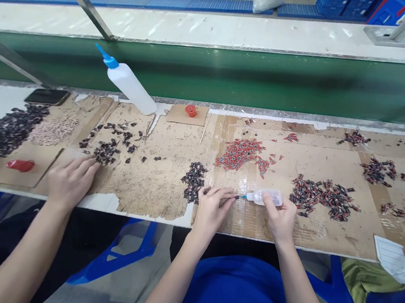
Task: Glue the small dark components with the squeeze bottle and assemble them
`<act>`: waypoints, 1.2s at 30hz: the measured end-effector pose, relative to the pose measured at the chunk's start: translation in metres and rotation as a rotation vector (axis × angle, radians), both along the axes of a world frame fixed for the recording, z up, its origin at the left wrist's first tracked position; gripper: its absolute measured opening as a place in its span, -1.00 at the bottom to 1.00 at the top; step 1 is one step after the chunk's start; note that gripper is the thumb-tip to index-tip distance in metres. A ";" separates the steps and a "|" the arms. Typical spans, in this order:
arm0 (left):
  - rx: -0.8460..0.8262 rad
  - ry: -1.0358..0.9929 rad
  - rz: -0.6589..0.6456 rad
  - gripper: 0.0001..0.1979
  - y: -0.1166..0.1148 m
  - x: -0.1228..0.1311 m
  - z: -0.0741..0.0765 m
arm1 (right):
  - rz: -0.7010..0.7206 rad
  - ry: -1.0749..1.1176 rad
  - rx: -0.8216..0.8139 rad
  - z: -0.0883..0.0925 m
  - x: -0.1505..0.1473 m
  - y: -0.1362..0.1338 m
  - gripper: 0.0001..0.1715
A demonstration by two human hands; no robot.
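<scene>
My left hand (213, 207) pinches a small dark part (236, 197) between thumb and fingertips, just above the cardboard-covered bench. A small clear squeeze bottle (268, 197) lies sideways in my right hand (280, 214), its thin blue tip pointing left and meeting or nearly meeting the part. Beside my left hand is a pile of small black parts (193, 180). Beyond both hands lies a heap of small red-and-silver pieces (239, 153). Right of the bottle, black-and-red assembled parts (321, 196) lie in a heap.
A co-worker's hands rest at the left, near black parts (106, 151) and a red object (20, 165). A large white bottle with blue nozzle (131, 86) stands at the back. Nearby are a red cap (191, 110), a phone (46, 96) and a green conveyor belt (215, 68).
</scene>
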State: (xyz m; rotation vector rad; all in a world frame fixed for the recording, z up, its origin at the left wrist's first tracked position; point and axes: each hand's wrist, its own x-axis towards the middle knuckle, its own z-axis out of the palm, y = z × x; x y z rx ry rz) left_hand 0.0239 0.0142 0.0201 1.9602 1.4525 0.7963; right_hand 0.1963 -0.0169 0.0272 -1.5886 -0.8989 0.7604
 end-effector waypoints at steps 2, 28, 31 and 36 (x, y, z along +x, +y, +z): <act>-0.005 0.003 -0.002 -0.86 0.000 0.000 0.001 | -0.001 0.007 -0.004 0.000 0.000 0.000 -0.68; 0.018 -0.097 -0.003 -0.86 -0.002 -0.009 0.002 | -0.072 0.103 0.079 -0.005 0.002 0.001 -0.63; 0.075 -0.241 -0.021 -0.82 -0.004 -0.021 0.011 | 0.124 -0.118 0.032 0.001 -0.011 0.001 -0.68; 0.053 -0.380 0.044 -0.83 -0.006 -0.029 0.021 | 0.214 -0.515 0.095 0.005 -0.014 0.009 -0.76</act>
